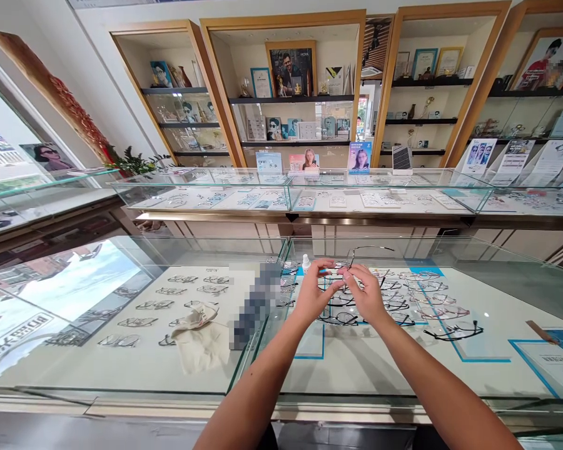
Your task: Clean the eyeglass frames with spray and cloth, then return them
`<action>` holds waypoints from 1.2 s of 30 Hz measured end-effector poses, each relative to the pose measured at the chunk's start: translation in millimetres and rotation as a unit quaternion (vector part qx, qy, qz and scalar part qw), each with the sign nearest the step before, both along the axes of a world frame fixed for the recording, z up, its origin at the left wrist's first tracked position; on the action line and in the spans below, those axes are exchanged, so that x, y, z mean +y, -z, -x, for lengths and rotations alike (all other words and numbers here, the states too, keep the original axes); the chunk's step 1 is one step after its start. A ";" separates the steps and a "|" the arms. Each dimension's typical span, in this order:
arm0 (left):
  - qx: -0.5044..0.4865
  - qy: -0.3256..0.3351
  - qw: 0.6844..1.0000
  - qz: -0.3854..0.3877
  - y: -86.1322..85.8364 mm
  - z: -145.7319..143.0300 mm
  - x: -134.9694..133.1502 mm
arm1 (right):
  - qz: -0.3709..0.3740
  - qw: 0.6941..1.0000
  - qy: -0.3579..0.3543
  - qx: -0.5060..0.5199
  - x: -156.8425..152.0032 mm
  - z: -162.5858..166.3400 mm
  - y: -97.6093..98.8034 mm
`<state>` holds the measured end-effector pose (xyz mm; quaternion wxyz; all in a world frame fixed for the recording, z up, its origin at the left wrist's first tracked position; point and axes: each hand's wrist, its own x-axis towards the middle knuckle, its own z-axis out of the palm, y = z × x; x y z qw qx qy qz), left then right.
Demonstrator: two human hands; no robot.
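Left hand [316, 291], curved, meets right hand [366, 291] pinching glasses [353, 254]

Over the right glass case [356, 382], the person's right hand [366, 292] pinches a pair of thin-framed glasses [352, 255], one temple reaching out toward the far edge. The left hand [315, 289] curls close against it, its grip unclear. A white bottle [306, 262] stands near the case's far left corner, and dark-rimmed spectacles [456, 332] lie toward its right edge. A beige cloth [201, 340] lies crumpled toward the left case's [136, 369] near right corner.
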<state>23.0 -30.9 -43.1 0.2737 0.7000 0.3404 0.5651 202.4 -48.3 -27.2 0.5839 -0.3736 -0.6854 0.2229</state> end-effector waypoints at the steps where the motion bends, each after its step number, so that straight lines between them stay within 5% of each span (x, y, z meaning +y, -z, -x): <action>1: 0.016 -0.063 0.998 -0.026 -0.1 3.5 3.1 | -0.001 1.000 0.013 0.006 0.6 -1.5 -0.5; 4: 0.073 -0.270 0.960 -0.028 2.7 17.8 16.6 | 0.007 0.999 0.034 0.022 3.2 -5.9 -1.0; 6: 0.125 -0.330 0.935 0.028 7.0 27.1 27.1 | 0.016 0.999 0.034 0.026 4.8 -7.7 -0.6; 11: 0.250 -0.303 0.908 0.143 20.4 36.5 46.1 | 0.022 0.999 0.024 0.023 6.9 -7.9 2.3; 14: 0.291 -0.299 0.896 0.151 26.7 36.9 50.7 | 0.027 0.999 0.020 0.018 8.1 -7.6 4.4; 17: 0.249 -0.290 0.916 0.120 27.3 39.2 52.8 | 0.032 0.999 0.018 0.017 8.9 -8.1 5.0; 19: 0.155 -0.249 0.952 0.093 22.5 41.3 53.1 | 0.036 0.999 0.017 0.022 8.7 -8.5 4.3; 22: -0.048 -0.084 0.988 0.122 7.9 41.7 49.2 | 0.050 0.998 0.007 0.031 7.3 -8.5 2.0; 27: -0.251 0.151 0.919 0.265 -22.6 35.7 27.4 | 0.073 0.996 -0.039 0.026 2.5 -4.7 -1.5; 32: -0.282 0.227 0.873 0.327 -41.0 33.5 9.5 | 0.089 0.993 -0.079 0.017 -0.3 -1.0 -0.8; 36: -0.255 0.213 0.888 0.317 -38.0 29.3 9.8 | 0.100 0.990 -0.102 0.008 -1.3 0.6 -1.0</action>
